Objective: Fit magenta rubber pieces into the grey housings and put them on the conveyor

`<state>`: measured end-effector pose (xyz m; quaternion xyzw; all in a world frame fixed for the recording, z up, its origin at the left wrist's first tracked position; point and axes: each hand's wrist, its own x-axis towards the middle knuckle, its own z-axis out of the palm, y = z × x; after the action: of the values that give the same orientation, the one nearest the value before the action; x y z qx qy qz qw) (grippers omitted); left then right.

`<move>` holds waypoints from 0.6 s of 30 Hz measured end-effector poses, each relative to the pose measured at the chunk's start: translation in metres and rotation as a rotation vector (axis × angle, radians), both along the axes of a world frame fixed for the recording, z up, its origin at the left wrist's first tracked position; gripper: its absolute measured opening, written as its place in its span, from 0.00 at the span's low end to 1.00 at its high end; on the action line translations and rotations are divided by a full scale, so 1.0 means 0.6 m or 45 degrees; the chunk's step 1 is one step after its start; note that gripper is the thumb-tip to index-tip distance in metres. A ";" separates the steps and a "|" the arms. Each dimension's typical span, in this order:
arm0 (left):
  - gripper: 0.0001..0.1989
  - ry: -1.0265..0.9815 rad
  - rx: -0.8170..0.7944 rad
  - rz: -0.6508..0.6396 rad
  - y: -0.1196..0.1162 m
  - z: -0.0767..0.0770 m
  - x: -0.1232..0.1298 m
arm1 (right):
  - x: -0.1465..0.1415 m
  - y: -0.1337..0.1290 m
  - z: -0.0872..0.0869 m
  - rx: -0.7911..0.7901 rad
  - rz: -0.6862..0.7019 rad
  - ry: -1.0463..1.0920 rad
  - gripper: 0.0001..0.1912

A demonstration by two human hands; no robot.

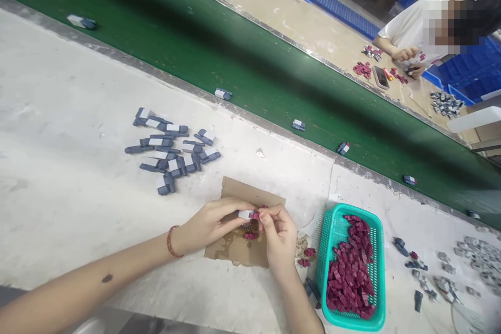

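Note:
Above a piece of brown cardboard [230, 248], both of my hands meet over one small part. My left hand [213, 223] pinches a grey-and-white plastic piece [245, 214] between thumb and fingers. At its right end, a dark red plastic piece [255, 215] is gripped by the thumb and fingertips of my right hand [279, 229]. The two pieces touch; whether they are joined I cannot tell. Another dark red piece [250, 236] lies on the oil-stained cardboard, beside a small round object partly hidden under my fingers.
A green basket [325, 250] of dark red pieces stands to the right. Several blue-grey parts [172, 141] lie at left. Scattered grey parts [477, 258] cover the far right. Beyond runs a green conveyor belt [258, 73] carrying spaced parts; across it sits a person [410, 26] handling pieces.

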<state>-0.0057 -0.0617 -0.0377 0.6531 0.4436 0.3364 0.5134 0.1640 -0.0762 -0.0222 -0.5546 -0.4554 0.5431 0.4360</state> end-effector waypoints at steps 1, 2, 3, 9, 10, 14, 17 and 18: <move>0.11 0.007 -0.002 -0.006 0.000 0.000 0.000 | -0.001 0.000 0.001 0.013 0.006 -0.018 0.18; 0.11 0.013 -0.001 -0.012 0.000 0.000 0.000 | -0.001 0.000 0.001 0.025 0.011 -0.036 0.17; 0.11 0.016 0.006 -0.021 -0.001 -0.001 0.000 | -0.002 -0.001 0.001 0.037 0.013 -0.054 0.16; 0.12 0.039 0.119 -0.045 -0.005 -0.012 -0.003 | -0.004 -0.012 0.001 0.120 0.103 -0.246 0.12; 0.12 0.047 0.137 -0.046 -0.006 -0.013 -0.004 | -0.003 -0.013 0.001 0.112 0.113 -0.266 0.12; 0.11 0.075 0.178 -0.053 -0.008 -0.009 -0.002 | 0.002 -0.015 0.001 0.078 0.123 -0.235 0.11; 0.10 0.082 0.228 -0.056 -0.010 -0.003 0.003 | 0.008 -0.016 0.004 0.062 0.076 -0.150 0.09; 0.10 0.080 0.251 -0.065 -0.011 -0.001 0.004 | 0.010 -0.017 0.006 0.055 0.051 -0.135 0.09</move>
<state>-0.0035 -0.0682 -0.0386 0.7218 0.4074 0.3446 0.4408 0.1697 -0.0863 -0.0185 -0.5638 -0.5006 0.5116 0.4121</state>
